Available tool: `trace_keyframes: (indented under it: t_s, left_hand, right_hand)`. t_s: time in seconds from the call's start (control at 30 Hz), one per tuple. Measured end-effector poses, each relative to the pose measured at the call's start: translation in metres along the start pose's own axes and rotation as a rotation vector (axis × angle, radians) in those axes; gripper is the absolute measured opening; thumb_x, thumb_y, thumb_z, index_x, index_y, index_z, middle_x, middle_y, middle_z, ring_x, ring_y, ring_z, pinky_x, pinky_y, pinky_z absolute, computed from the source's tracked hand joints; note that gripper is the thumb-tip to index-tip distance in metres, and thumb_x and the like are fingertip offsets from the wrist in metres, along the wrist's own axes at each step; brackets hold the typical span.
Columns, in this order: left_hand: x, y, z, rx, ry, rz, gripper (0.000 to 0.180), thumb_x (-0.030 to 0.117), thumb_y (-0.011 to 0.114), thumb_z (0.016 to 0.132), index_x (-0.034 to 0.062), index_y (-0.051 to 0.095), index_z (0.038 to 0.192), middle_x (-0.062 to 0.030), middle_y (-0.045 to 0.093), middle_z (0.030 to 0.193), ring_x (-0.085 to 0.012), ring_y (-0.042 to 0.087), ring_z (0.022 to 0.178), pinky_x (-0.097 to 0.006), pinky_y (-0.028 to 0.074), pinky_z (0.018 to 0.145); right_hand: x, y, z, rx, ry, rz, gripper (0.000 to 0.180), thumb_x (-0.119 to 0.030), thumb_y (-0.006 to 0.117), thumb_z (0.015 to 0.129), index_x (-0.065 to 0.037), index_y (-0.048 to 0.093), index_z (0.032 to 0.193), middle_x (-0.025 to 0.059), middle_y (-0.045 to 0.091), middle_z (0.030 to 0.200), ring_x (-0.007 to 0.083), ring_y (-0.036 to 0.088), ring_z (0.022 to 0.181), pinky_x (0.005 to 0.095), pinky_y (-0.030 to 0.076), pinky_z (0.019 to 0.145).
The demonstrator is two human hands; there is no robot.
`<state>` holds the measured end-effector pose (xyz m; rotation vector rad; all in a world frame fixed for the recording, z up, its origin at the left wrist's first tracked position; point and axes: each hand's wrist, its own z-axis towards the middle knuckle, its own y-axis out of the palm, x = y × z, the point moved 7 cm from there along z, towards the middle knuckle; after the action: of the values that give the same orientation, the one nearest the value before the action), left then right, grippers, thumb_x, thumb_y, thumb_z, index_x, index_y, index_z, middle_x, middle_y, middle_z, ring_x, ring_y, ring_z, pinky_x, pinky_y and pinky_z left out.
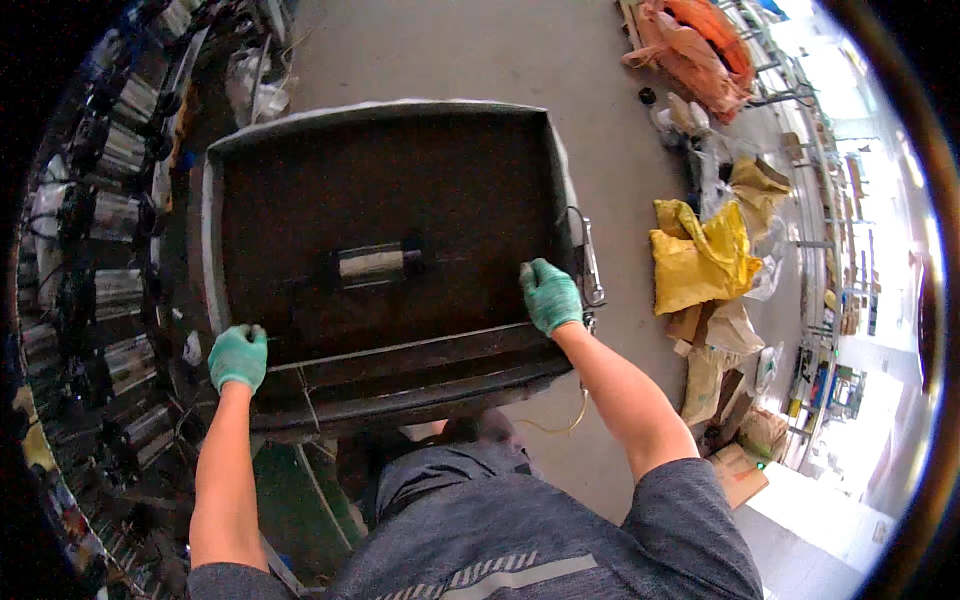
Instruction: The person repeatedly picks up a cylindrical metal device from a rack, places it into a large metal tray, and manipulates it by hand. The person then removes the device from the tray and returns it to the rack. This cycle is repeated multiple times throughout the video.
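A large dark tray (pixel 378 160) with a raised pale rim stands in front of me. On its dark bottom lies a short cylinder (pixel 371 264), pale in the middle with black ends. My left hand (pixel 239 358), in a green knit glove, is closed at the tray's near left corner. Gloved the same way, my right hand (pixel 552 296) is closed near the right side, above the strip along the near edge. What either hand holds, if anything, is hidden by the curled fingers. A metal wrench (pixel 592 265) hangs outside the tray's right wall.
Racks of similar cylinders (pixel 118 215) line the left side. To the right, yellow sacks (pixel 702 258), cartons and plastic bags lie on the floor beside long shelving. An orange sack (pixel 695 55) sits at the far right. A thin yellow hose (pixel 570 425) dangles below the tray.
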<state>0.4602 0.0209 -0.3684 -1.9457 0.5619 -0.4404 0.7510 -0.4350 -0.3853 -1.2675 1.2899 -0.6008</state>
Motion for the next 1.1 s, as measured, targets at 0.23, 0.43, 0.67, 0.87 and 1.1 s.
trace_keyframes:
  t_s: [0.23, 0.43, 0.67, 0.87, 1.1]
  left_hand:
    - [-0.001, 0.0, 0.002, 0.045, 0.051, 0.027, 0.039, 0.04, 0.058, 0.098, 0.0071, 0.078, 0.103, -0.02, 0.073, 0.108, -0.0408, 0.069, 0.101, -0.049, 0.055, 0.087]
    - [-0.006, 0.004, 0.003, 0.049, 0.052, 0.015, 0.039, 0.041, 0.058, 0.098, 0.0076, 0.078, 0.102, -0.0202, 0.073, 0.108, -0.0407, 0.069, 0.101, -0.049, 0.055, 0.087]
    - [-0.006, 0.004, 0.003, 0.032, 0.041, -0.008, 0.038, 0.04, 0.057, 0.098, 0.0083, 0.078, 0.102, -0.0198, 0.072, 0.11, -0.0406, 0.068, 0.103, -0.049, 0.054, 0.088]
    - [0.0, -0.003, -0.001, -0.006, 0.018, 0.01, 0.039, 0.041, 0.056, 0.098, 0.009, 0.078, 0.102, -0.0194, 0.072, 0.109, -0.0416, 0.068, 0.102, -0.051, 0.054, 0.088]
    - [-0.003, 0.0, 0.001, -0.007, 0.031, 0.051, 0.042, 0.044, 0.052, 0.099, 0.0108, 0.078, 0.105, -0.0178, 0.073, 0.112, -0.0402, 0.068, 0.106, -0.049, 0.054, 0.091]
  right_hand:
    - [-0.002, 0.001, -0.001, -0.042, 0.027, -0.042, 0.036, -0.04, 0.049, 0.104, -0.007, 0.066, 0.105, 0.0219, 0.07, 0.103, 0.0466, 0.066, 0.095, 0.0569, 0.053, 0.081]
    - [-0.005, 0.001, -0.002, -0.048, 0.028, -0.056, 0.035, -0.039, 0.049, 0.104, -0.008, 0.065, 0.101, 0.0213, 0.07, 0.101, 0.047, 0.066, 0.095, 0.0577, 0.052, 0.08]
    - [0.0, 0.002, -0.001, -0.044, 0.026, -0.058, 0.035, -0.039, 0.049, 0.104, -0.008, 0.064, 0.102, 0.0225, 0.07, 0.1, 0.0477, 0.065, 0.094, 0.0579, 0.051, 0.08]
    - [0.004, 0.006, -0.001, 0.013, 0.005, -0.041, 0.035, -0.039, 0.051, 0.103, -0.008, 0.066, 0.1, 0.0225, 0.071, 0.101, 0.0474, 0.066, 0.095, 0.0568, 0.052, 0.081]
    - [0.002, 0.004, -0.002, 0.043, -0.008, 0.044, 0.035, -0.039, 0.052, 0.103, -0.008, 0.064, 0.095, 0.0262, 0.067, 0.092, 0.0517, 0.061, 0.09, 0.0587, 0.049, 0.074]
